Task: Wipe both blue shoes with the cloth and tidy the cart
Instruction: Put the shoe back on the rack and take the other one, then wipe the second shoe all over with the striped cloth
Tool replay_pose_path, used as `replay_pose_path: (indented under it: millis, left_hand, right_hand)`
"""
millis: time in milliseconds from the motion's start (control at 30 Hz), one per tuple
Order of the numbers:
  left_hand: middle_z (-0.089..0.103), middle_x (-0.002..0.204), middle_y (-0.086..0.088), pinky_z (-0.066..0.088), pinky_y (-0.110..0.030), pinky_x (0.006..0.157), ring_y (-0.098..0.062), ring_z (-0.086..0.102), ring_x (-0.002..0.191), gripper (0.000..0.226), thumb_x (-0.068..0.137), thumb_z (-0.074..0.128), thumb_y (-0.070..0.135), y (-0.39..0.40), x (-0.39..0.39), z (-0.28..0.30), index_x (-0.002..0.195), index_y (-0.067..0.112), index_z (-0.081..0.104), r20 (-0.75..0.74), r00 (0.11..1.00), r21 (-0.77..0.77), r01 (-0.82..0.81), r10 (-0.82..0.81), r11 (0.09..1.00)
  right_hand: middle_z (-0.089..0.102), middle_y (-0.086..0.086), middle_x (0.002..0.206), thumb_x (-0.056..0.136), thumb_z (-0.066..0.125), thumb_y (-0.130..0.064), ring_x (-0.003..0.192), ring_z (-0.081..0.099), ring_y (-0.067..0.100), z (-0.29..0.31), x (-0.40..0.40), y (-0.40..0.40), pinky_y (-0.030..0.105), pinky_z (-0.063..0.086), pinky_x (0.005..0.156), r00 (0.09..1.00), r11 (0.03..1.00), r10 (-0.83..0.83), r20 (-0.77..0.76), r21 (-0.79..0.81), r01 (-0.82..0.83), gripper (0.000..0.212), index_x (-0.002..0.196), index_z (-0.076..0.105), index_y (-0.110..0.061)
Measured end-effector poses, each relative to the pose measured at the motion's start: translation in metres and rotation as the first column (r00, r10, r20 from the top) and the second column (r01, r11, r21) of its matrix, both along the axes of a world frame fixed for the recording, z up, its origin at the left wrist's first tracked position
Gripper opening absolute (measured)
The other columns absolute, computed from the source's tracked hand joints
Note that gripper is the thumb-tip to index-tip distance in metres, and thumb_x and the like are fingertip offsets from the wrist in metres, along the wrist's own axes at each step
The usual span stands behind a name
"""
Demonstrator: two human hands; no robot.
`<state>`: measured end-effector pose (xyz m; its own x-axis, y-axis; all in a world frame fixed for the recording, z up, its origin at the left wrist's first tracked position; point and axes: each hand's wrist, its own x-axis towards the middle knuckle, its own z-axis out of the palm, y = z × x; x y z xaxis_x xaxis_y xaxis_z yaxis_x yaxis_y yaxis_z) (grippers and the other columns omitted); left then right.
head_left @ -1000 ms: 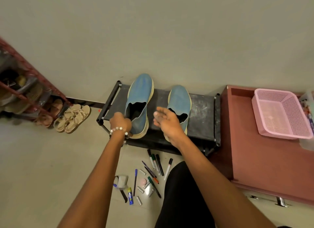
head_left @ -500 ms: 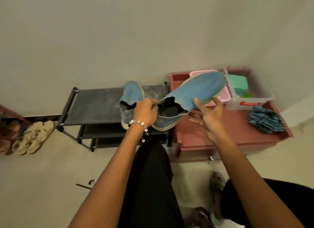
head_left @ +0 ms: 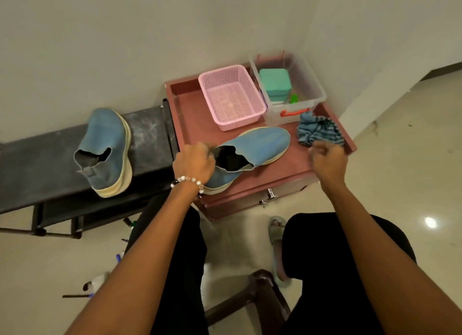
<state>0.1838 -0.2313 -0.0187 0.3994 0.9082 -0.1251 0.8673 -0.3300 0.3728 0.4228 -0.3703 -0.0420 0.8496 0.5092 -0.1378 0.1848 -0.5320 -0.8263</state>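
Blue shoes [head_left: 260, 144], striped blue cloth [head_left: 317, 132], pink basket [head_left: 232, 97], reddish-brown cart [head_left: 272, 174]

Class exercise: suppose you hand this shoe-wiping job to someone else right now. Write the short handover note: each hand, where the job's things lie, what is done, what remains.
Left hand: grips the heel opening of one blue shoe, which lies on the red cart top.
Right hand: fingers curled, holding nothing, just short of the striped cloth at the cart's right edge.
Second blue shoe: on the black rack.
Done: one shoe brought to the cart.
Left: pick up the cloth, wipe both shoes, tidy the cart. No wiping is visible.
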Motion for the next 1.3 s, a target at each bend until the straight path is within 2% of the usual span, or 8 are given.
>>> replay_pose_path:
  millis: [133, 300, 433, 800, 967, 1100, 1200, 1300]
  left_hand:
    - [0.068, 0.107, -0.014, 0.051, -0.044, 0.081, -0.038, 0.061, 0.1, 0.04, 0.09, 0.046, 0.014, 0.006, 0.012, -0.011, 0.119, 0.035, 0.063, 0.051, 0.998, -0.057, 0.026, -0.023, 0.998]
    - [0.069, 0.11, -0.01, 0.051, -0.044, 0.085, -0.035, 0.061, 0.104, 0.035, 0.091, 0.049, 0.021, 0.016, 0.015, -0.027, 0.121, 0.033, 0.062, 0.094, 0.994, -0.078, -0.046, 0.054, 0.996]
    - [0.07, 0.1, -0.017, 0.049, -0.041, 0.081, -0.039, 0.062, 0.097, 0.029, 0.096, 0.049, 0.032, 0.013, 0.015, -0.026, 0.117, 0.021, 0.066, 0.185, 0.976, 0.046, -0.124, 0.114, 0.991]
    - [0.072, 0.102, -0.008, 0.042, -0.033, 0.097, -0.031, 0.06, 0.105, 0.027, 0.092, 0.051, 0.018, -0.024, 0.027, -0.012, 0.101, 0.003, 0.071, 0.389, 0.814, 0.525, 0.189, -0.431, 0.83]
    - [0.055, 0.133, -0.003, 0.034, -0.025, 0.102, -0.02, 0.047, 0.124, 0.066, 0.079, 0.066, 0.048, -0.064, 0.037, 0.014, 0.136, 0.017, 0.05, 0.559, 0.727, 0.075, 0.435, -0.398, 0.898]
    - [0.039, 0.143, 0.012, 0.038, -0.025, 0.105, -0.002, 0.042, 0.129, 0.12, 0.058, 0.077, 0.058, -0.084, 0.036, 0.02, 0.151, 0.033, 0.005, 0.717, 0.69, -0.481, 0.594, -0.1, 0.645]
    - [0.069, 0.11, 0.004, 0.052, -0.027, 0.087, -0.011, 0.066, 0.1, 0.063, 0.076, 0.074, 0.022, -0.088, 0.03, 0.021, 0.132, 0.012, 0.048, 0.688, 0.657, -0.709, 0.519, 0.308, 0.477]
    - [0.073, 0.094, -0.007, 0.053, -0.035, 0.085, -0.023, 0.068, 0.09, 0.01, 0.086, 0.067, 0.011, -0.084, 0.021, 0.018, 0.095, 0.006, 0.067, 0.606, 0.671, -0.76, 0.332, 0.426, 0.558]
  right_hand:
    - [0.054, 0.025, 0.125, 0.078, 0.058, -0.002, 0.116, 0.048, 0.04, -0.018, 0.038, 0.01, 0.042, 0.037, 0.099, 0.875, 0.959, 0.195, 0.444, -0.273, -0.076, 0.046, 0.124, 0.054, 0.001]
    - [0.014, 0.023, 0.153, 0.084, 0.061, -0.009, 0.133, 0.022, 0.043, -0.048, 0.041, 0.016, 0.054, 0.035, 0.099, 0.839, 0.801, 0.392, 0.377, -0.588, -0.11, 0.069, 0.145, 0.028, -0.013]
    - [0.031, 0.026, 0.14, 0.084, 0.065, -0.017, 0.116, 0.041, 0.044, -0.052, 0.046, 0.016, 0.052, 0.041, 0.089, 0.819, 0.786, 0.385, 0.426, -0.617, -0.049, 0.058, 0.135, 0.039, -0.008]
    - [0.059, 0.003, 0.089, 0.087, 0.058, -0.014, 0.092, 0.057, 0.015, 0.026, 0.014, -0.011, 0.023, 0.044, 0.082, 0.979, 0.995, 0.036, 0.202, 0.086, -0.055, 0.009, 0.093, 0.057, -0.007]
    - [0.064, 0.006, 0.079, 0.094, 0.052, -0.008, 0.071, 0.066, 0.012, 0.059, -0.026, -0.03, 0.031, 0.057, 0.068, 0.921, 0.862, 0.017, -0.388, 0.473, 0.183, 0.008, 0.086, 0.051, -0.01]
    - [0.064, 0.024, 0.109, 0.095, 0.051, -0.012, 0.097, 0.064, 0.034, 0.059, -0.047, -0.042, 0.045, 0.055, 0.084, 0.608, 0.856, 0.245, -0.755, 0.464, 0.231, 0.027, 0.114, 0.054, 0.006]
    - [0.052, 0.027, 0.13, 0.09, 0.058, -0.023, 0.115, 0.056, 0.037, 0.051, -0.057, -0.043, 0.047, 0.048, 0.096, 0.416, 0.879, 0.332, -0.847, 0.437, 0.188, 0.049, 0.128, 0.049, 0.007]
    - [0.061, 0.022, 0.122, 0.082, 0.067, -0.042, 0.113, 0.059, 0.034, 0.05, -0.06, -0.04, 0.046, 0.047, 0.098, 0.397, 0.929, 0.308, -0.865, 0.364, 0.072, 0.062, 0.122, 0.057, 0.004]
